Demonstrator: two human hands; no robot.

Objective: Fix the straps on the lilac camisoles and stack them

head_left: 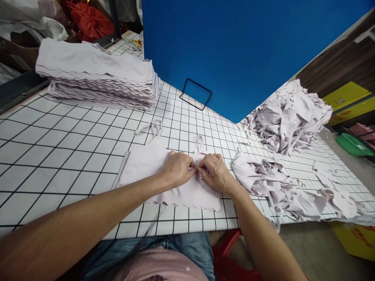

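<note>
A pale pinkish-white strappy garment (146, 164) lies flat on the table before me, its scalloped edge toward my body. Two thin strap loops extend from its far side, one at the left (156, 127) and one near the middle (199, 143). My left hand (178, 168) rests over the garment, thumb and fingertips pinched together. Facing it closely, my right hand (216, 172) pinches too. Between the fingertips is a small piece of the strap near the middle loop; its exact form is mostly hidden by my fingers.
A neat stack of similar garments (99, 78) stands at the back left. At the right lie a tall crumpled heap (293, 117) and looser pieces (272, 179). A black wire frame (195, 93) sits by a blue panel (234, 50). The white table (73, 156) has a black grid.
</note>
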